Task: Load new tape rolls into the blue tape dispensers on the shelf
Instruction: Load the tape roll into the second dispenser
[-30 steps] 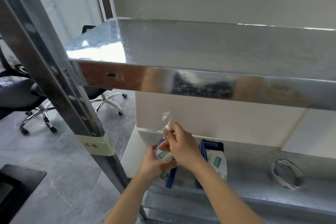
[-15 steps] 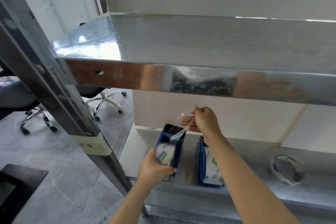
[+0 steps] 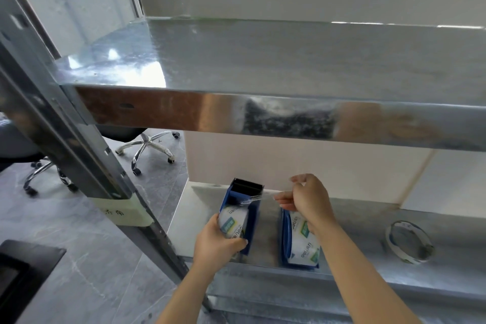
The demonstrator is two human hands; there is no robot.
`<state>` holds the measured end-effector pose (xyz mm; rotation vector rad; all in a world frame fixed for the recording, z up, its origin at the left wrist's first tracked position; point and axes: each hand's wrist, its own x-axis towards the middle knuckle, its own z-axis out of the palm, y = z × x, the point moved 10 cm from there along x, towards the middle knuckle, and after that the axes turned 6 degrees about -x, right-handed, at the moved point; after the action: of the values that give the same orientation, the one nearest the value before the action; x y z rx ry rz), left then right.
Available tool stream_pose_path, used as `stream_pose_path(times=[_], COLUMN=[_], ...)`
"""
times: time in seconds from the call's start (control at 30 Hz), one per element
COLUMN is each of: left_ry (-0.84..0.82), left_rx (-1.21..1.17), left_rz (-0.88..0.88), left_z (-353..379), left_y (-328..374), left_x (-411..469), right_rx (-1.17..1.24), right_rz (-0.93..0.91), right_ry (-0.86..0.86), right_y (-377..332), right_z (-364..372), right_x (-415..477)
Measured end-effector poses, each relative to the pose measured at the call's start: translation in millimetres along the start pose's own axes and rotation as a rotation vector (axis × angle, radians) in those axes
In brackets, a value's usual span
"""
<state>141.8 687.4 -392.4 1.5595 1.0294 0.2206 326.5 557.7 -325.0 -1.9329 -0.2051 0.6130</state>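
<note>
Rightward, the clear tape strip [image 3: 259,196] is drawn farther from the blue plastic tape dispenser [image 3: 253,221], gripped by the left hand [image 3: 218,242] on the lower metal shelf [image 3: 368,221]; its end is pinched by the right hand [image 3: 307,200]. If slackened, it could be stuck to itself.

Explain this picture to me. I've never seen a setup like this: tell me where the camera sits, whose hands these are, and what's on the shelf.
No machine here: a person wears a camera on the head, looking down at their bare hands. On the lower metal shelf stand a left dispenser and a right dispenser, both blue, each holding a roll; a thin tape ring lies flat further right. The left hand grips the left dispenser around its roll. The right hand pinches the clear tape end pulled from it.
</note>
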Motion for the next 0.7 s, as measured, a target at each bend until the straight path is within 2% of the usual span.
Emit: stream_pose_path(times=[0.2,0.47,0.7], left_ry=[0.009,-0.020,-0.060], left_rx=[-0.009,-0.027,0.006], left_rz=[-0.006,-0.004,0.019], left_z=[-1.1,-1.3,-1.3], left_y=[-2.9,-1.8,-2.7], left_x=[-0.8,-2.4,-3.8], right_rx=[-0.187,-0.487,-0.624], right_rz=[-0.202,-0.357,-0.337], right_ry=[0.036,0.033,0.092], right_y=[-13.3,-15.1,-20.6], right_z=[-8.3,-2.2,1.3], right_x=[-6.3,-9.6,18.1])
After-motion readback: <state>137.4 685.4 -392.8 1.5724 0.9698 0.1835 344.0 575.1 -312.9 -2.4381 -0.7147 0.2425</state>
